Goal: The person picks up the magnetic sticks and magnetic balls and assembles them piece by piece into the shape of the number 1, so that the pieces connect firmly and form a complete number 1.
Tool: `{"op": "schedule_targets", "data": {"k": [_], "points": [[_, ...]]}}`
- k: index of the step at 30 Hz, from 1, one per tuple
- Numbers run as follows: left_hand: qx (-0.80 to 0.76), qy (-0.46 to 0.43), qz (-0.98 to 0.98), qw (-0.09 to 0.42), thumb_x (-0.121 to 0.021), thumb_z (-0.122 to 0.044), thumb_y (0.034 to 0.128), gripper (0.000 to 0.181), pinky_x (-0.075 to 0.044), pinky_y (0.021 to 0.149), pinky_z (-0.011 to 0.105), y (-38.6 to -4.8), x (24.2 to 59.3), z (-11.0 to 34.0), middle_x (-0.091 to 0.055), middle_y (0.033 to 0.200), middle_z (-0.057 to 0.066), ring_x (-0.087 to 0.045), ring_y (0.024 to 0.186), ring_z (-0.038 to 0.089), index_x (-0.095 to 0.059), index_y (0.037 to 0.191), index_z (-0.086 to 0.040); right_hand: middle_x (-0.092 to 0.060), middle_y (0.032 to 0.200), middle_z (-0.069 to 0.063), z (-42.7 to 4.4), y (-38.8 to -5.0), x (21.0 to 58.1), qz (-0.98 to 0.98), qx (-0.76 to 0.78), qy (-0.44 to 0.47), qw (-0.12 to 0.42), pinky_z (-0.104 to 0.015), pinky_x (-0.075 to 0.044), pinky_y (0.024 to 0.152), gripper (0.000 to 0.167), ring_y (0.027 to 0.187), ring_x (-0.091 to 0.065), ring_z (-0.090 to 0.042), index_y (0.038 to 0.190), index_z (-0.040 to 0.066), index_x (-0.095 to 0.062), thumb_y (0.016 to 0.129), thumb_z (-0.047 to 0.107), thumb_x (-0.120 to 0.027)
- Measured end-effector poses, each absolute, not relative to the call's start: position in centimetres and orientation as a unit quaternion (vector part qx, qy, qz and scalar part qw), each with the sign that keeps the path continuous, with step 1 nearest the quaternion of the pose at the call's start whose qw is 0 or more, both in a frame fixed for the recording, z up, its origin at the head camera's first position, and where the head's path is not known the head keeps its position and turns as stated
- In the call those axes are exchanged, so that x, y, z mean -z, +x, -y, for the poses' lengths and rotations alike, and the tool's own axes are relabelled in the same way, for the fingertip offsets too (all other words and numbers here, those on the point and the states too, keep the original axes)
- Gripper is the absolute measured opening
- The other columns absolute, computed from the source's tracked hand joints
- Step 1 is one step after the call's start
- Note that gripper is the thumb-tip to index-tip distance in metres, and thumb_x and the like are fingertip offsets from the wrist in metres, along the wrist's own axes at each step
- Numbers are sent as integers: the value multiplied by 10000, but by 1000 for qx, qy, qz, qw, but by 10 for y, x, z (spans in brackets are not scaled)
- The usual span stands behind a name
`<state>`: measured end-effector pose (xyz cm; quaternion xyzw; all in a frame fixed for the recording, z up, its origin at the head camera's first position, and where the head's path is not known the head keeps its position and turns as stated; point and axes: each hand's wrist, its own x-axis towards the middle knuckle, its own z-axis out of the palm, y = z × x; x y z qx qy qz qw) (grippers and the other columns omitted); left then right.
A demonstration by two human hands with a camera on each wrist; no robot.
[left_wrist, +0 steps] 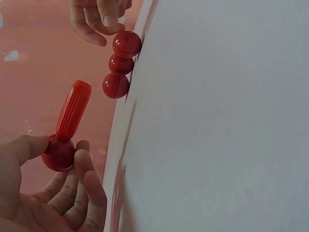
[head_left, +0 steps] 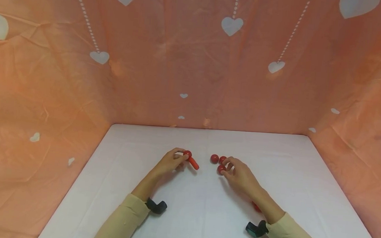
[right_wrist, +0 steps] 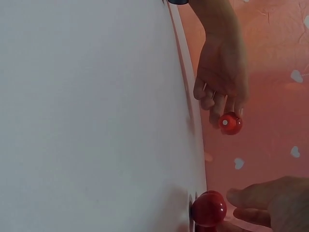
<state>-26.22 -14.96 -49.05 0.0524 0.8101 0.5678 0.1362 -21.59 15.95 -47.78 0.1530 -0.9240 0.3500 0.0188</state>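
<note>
Over white cloth (head_left: 176,221), left hand (head_left: 170,162) pinches glossy red ball (left_wrist: 58,155), right hand (head_left: 242,178) grip unclear

Four red balls (head_left: 214,158) — three grouped nearer the table's (head_left: 136,141) far edge, one in the left hand (head_left: 171,162). One red grooved rod (left_wrist: 73,110). At least one red piece (head_left: 256,207), mostly hidden by the right forearm (head_left: 269,206) — kind unclear. Two black wrist devices (head_left: 157,206).
</note>
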Motion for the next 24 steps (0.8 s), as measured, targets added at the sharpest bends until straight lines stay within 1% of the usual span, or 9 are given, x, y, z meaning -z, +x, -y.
{"op": "schedule_targets", "data": {"k": [3,6,12,17,21,24], "points": [[-570,56,-809,136,-667,-339,1078,467,-529,776,289,-262,491,150,-740,960,70,-661,827,202,-580,1444,-62,-682,1003,-45,-158,-217,477,928,-344,143,10,-405,-567,835,290,903,-607,-225,1230,96,-668,969,138,-788],[-572,60,-807,136,-667,-343,1078,465,-531,782,290,-263,492,150,-744,962,68,-662,833,201,-582,1440,-64,-686,1009,-45,-158,-218,477,931,-337,139,7,-432,-575,851,300,919,-616,-230,1238,94,-666,970,151,-788],[-570,60,-808,136,-667,-356,1078,468,-530,781,294,-262,493,151,-745,966,64,-659,839,204,-587,1439,-70,-683,993,-36,-156,-219,479,934,-333,130,-3,-428,-557,848,292,912,-609,-223,1231,111,-679,969,167,-794],[-570,57,-808,138,-664,-360,1079,474,-526,786,293,-262,493,151,-747,965,64,-657,846,203,-582,1445,-72,-683,992,-26,-155,-219,481,934,-332,128,-11,-445,-567,863,297,925,-612,-225,1234,125,-687,967,185,-803],[-575,56,-805,138,-664,-365,1078,482,-526,788,291,-262,492,150,-750,963,65,-656,848,203,-577,1448,-68,-682,1005,-19,-152,-220,481,935,-331,125,-14,-452,-572,876,295,948,-613,-230,1228,144,-692,964,197,-812],[-576,55,-804,136,-665,-363,1078,479,-524,786,293,-262,492,150,-749,961,67,-654,845,205,-580,1444,-66,-694,1034,-30,-150,-221,481,935,-331,125,-13,-477,-580,902,306,974,-626,-240,1227,138,-690,953,179,-821]]}}
